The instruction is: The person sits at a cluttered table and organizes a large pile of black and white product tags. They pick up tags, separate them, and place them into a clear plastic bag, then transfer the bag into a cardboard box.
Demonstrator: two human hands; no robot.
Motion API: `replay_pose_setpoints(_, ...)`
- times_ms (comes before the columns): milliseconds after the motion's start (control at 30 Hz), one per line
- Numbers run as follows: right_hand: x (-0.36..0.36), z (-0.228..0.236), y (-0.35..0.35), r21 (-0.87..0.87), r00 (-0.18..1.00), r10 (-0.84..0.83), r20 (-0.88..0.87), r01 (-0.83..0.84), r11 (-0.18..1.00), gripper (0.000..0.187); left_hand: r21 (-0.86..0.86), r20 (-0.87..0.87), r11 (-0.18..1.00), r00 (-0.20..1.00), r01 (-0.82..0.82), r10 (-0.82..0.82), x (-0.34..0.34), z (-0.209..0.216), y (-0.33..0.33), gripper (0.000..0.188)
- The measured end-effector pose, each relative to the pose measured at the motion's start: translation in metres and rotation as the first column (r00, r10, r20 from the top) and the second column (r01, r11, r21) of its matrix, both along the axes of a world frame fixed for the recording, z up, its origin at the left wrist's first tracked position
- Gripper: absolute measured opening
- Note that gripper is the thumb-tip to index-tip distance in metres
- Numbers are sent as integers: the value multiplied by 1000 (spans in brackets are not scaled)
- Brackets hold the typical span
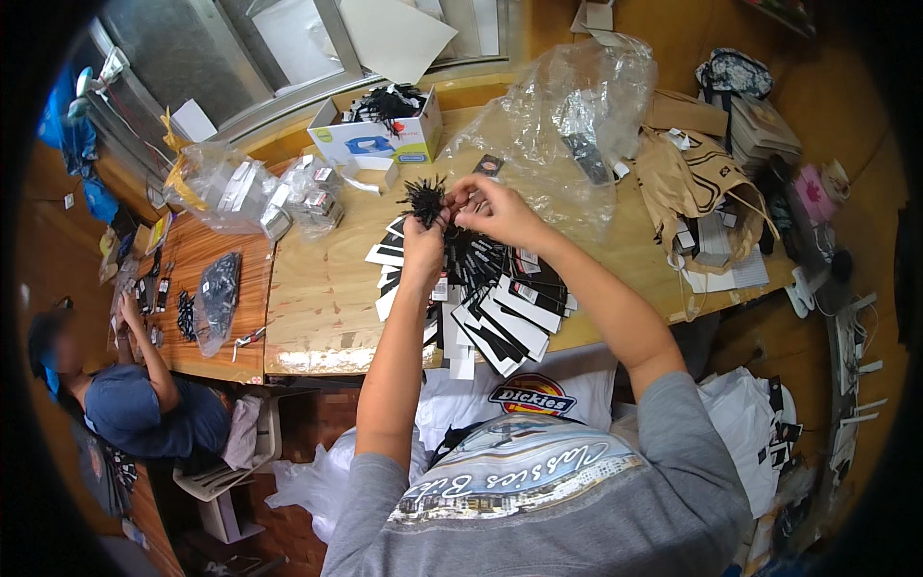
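A tuft of black hang-tag strings (423, 199) stands up out of my left hand (423, 248), which is closed around it over the table. Close beside it, my right hand (498, 213) has its fingers bent in and the thumb against them at the strings. Whatever those fingertips pinch is too small to make out. Below both hands, black and white hang tags (510, 322) fan out toward the table's near edge, their black cords gathered up under my hands. Some of the tags are hidden by my left forearm.
Behind my hands stands a printed carton (413, 137) of black cords. A large clear plastic bag (567, 106) lies at back right, near a tan bag (692, 173). Bagged small boxes (312, 200) sit left. A co-worker (144, 404) works at the left table.
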State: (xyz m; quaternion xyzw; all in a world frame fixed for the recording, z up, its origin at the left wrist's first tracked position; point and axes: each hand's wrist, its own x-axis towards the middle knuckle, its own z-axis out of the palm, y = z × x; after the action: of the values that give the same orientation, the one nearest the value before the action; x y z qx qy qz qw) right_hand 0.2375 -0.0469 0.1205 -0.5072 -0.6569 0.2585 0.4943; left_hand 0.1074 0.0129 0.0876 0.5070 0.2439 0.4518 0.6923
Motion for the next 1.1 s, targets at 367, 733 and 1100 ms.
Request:
replay_pose_setpoints(367,-17,-63,-21,-146,952,-165,259,207,967,38,915,-375,313,826,256,420,8,53,-44,44)
replay_pose_setpoints(733,28,75,-136,36,696,132,-706,-151,988,15,914,-379,119,711,388,592,3,80,71,20)
replay_pose_setpoints(1100,105,175,-265,215,759,-642,-110,649,730,16,797,-532,-2,704,604,470,129,98,30,43)
